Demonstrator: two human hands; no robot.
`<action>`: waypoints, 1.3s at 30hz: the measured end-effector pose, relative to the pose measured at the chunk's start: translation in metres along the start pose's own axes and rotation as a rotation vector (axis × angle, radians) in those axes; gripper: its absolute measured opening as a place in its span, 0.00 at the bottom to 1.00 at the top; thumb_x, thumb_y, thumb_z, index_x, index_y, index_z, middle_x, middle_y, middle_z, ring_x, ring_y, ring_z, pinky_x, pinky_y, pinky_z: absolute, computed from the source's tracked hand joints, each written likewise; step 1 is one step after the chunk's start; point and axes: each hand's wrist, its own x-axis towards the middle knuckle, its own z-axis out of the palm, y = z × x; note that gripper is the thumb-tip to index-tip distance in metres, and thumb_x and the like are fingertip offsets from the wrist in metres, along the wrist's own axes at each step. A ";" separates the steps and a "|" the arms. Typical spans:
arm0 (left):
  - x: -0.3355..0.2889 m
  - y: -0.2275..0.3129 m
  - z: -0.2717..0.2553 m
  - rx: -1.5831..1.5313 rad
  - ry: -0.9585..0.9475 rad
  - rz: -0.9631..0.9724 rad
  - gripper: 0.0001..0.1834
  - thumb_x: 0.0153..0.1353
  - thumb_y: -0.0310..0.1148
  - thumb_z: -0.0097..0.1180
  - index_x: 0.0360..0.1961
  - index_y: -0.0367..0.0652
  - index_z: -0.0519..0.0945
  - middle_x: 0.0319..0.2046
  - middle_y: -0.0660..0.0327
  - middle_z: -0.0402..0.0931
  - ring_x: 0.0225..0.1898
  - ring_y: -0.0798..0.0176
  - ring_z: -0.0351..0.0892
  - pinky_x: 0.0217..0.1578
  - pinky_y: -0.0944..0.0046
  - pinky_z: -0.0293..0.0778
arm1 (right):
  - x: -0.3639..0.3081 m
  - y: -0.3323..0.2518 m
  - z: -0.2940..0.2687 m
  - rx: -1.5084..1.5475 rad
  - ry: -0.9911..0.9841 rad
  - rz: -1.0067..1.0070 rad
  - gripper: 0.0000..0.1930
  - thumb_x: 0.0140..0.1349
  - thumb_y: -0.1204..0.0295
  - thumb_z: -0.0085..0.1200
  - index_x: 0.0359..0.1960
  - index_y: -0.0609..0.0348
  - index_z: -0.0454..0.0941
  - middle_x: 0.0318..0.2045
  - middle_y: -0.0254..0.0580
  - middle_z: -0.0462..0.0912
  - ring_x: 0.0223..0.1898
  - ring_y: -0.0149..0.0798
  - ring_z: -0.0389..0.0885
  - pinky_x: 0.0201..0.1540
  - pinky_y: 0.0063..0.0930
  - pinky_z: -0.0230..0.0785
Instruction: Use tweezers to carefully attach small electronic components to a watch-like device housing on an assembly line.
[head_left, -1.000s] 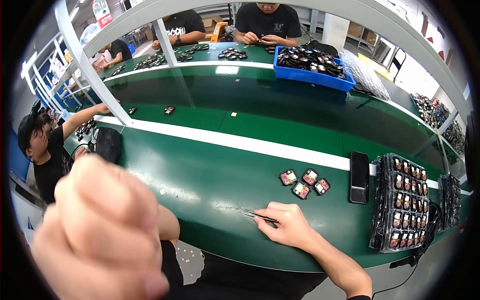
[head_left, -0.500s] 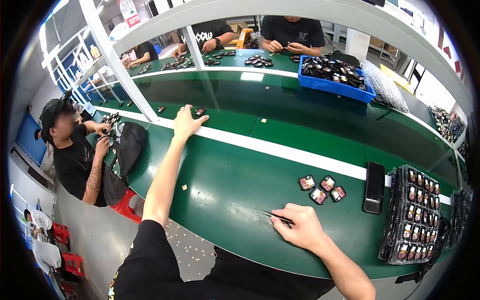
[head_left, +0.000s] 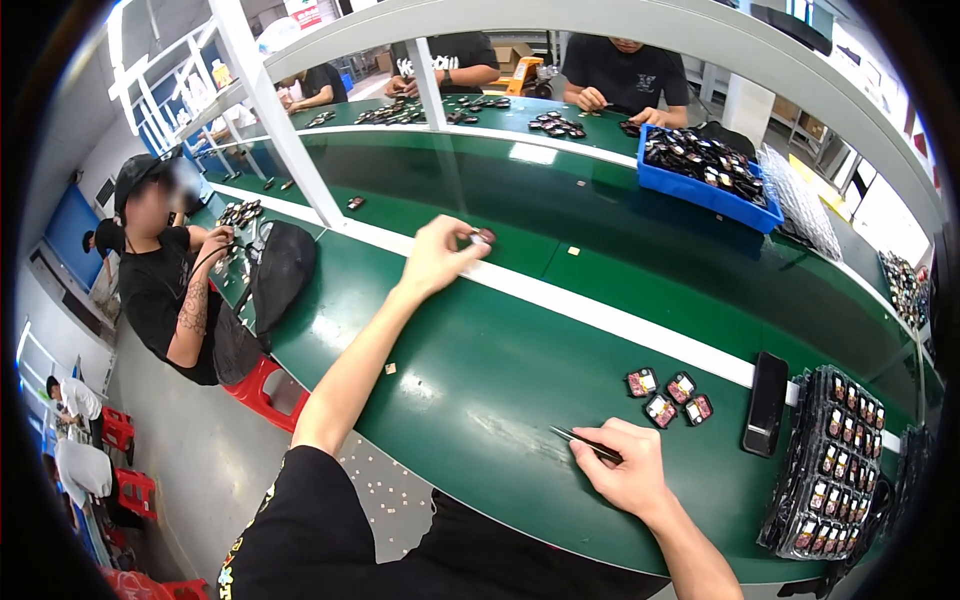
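Observation:
At the belt's near white rail, my left hand (head_left: 438, 260) pinches a small black labelled piece (head_left: 484, 237) between thumb and fingers. My right hand (head_left: 622, 466) is closed around dark pointed tweezers (head_left: 590, 444), their tips pointing left just above the green table (head_left: 480, 400). Several similar labelled pieces (head_left: 661, 410) lie in a loose group beyond the right hand. Another labelled piece (head_left: 355, 203) rests on the green belt (head_left: 540, 250), left of my left hand.
A phone (head_left: 766, 405) and a stack of filled clear trays (head_left: 835, 470) occupy the right side. Across the belt stands a blue bin (head_left: 705, 195) full of dark pieces. A white post (head_left: 275, 120) rises at the left, near a co-worker (head_left: 165, 270) and a black bag (head_left: 283, 275).
My left hand has closed on a labelled piece from the belt and lifted it slightly. My right hand keeps the tweezers. The whole view has shifted a little.

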 end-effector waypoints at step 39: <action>-0.117 0.129 0.044 -0.267 -0.812 0.477 0.27 0.52 0.38 0.87 0.53 0.45 0.92 0.33 0.67 0.85 0.36 0.66 0.82 0.46 0.63 0.66 | 0.007 0.017 -0.007 -0.051 0.161 0.160 0.05 0.61 0.85 0.69 0.39 0.68 0.92 0.19 0.35 0.79 0.16 0.24 0.73 0.20 0.26 0.59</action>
